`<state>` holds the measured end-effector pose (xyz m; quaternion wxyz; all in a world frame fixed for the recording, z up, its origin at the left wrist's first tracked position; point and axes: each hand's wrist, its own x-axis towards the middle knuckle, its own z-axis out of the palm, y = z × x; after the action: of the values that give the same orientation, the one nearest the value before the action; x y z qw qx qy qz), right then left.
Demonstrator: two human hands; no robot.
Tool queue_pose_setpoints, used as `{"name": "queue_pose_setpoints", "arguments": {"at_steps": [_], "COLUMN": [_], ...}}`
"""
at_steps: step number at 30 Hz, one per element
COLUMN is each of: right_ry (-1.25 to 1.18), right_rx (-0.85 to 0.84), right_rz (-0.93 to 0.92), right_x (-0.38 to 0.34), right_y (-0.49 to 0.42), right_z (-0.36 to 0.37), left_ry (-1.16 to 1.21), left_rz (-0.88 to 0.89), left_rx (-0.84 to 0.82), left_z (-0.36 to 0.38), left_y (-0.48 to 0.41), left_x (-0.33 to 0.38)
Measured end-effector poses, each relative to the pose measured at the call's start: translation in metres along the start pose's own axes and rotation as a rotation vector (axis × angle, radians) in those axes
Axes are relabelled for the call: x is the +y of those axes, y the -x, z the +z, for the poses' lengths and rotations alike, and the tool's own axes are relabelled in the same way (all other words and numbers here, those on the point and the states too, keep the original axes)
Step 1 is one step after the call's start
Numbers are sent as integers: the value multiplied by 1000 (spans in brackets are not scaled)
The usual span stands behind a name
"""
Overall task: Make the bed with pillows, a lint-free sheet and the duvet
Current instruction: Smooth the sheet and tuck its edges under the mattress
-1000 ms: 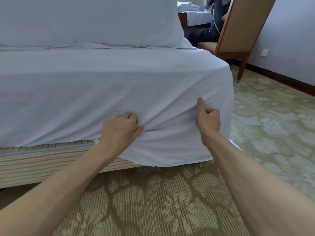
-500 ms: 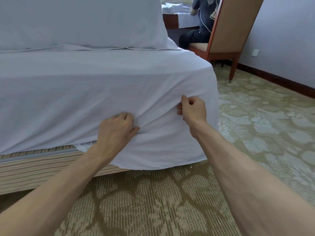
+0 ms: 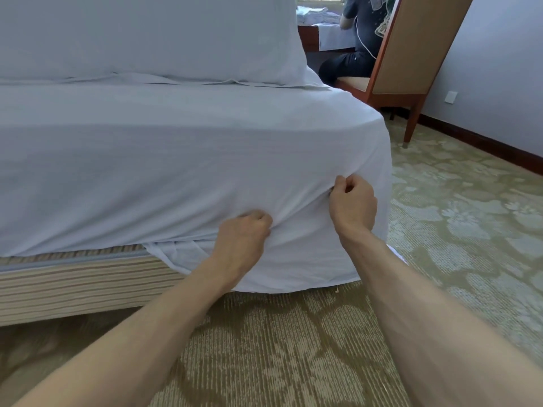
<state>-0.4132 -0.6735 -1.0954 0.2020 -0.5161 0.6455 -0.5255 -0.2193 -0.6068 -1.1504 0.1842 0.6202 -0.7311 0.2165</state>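
While the sheet (image 3: 205, 160) lies smooth over the top of the bed and is tucked in along most of the near edge, its last flap hangs loose at the near right corner, down to the carpet (image 3: 293, 348). The step in hand looks like tucking that corner. The left hand (image 3: 244, 239) has its fingers curled into a bunch of cloth low on the near side of the bed, just above the striped bed base (image 3: 73, 283). The right hand (image 3: 352, 204) pinches a fold between thumb and bent fingers, higher up and closer to the corner. Both hands grasp the sheet, and creases run between them.

The next move, I judge, calls for drawing the flap tight around the corner and pushing it under the mattress, with the pull kept even so the smooth top does not wrinkle. The duvet is nowhere in view, so that part seems yet to come.

Counted: one sheet; one pillow (image 3: 147, 33) that can be made out at the far edge of the bed, though more may sit beyond the frame; two hands; one bed base; one chair (image 3: 417, 48) beyond the far right corner, with one seated person (image 3: 352, 39) behind it.
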Motion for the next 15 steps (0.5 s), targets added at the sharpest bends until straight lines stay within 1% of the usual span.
{"name": "queue_pose_setpoints", "arguments": {"at_steps": [2,3,4,6,9,10,11,12,13,14,15], "right_ry": [-39,-21,19,146,302,326,346,364,385,414,436], "right_rx": [17,-9,-61,-174,-270,-312,-370,-445,-510,-546,-550], "right_rz": [47,40,-5,-213,-738,-894,-1012,-1085,-1125,-1150,-1175], "right_x": [-4,-4,-3,2,0,-3,-7,-12,-15,-17,-18], "right_y": [14,24,37,65,99,107,116,125,135,143,151], "right_z": [6,10,16,30,54,63,72,81,88,96,103], "left_ry": [16,47,76,118,203,235,255,262,249,213,157], "left_rz": [-57,-76,-85,-49,103,121,113,92,71,56,51], "left_rx": [-24,-40,-59,-142,-343,-392,-430,-445,-423,-359,-259], "left_z": [-1,-2,-4,-8,-24,-30,-35,-40,-46,-52,-58], "left_y": [2,5,11,23,43,51,58,67,77,87,99], "left_x": [0,-1,-3,-12,-39,-51,-66,-83,-100,-117,-133]}}
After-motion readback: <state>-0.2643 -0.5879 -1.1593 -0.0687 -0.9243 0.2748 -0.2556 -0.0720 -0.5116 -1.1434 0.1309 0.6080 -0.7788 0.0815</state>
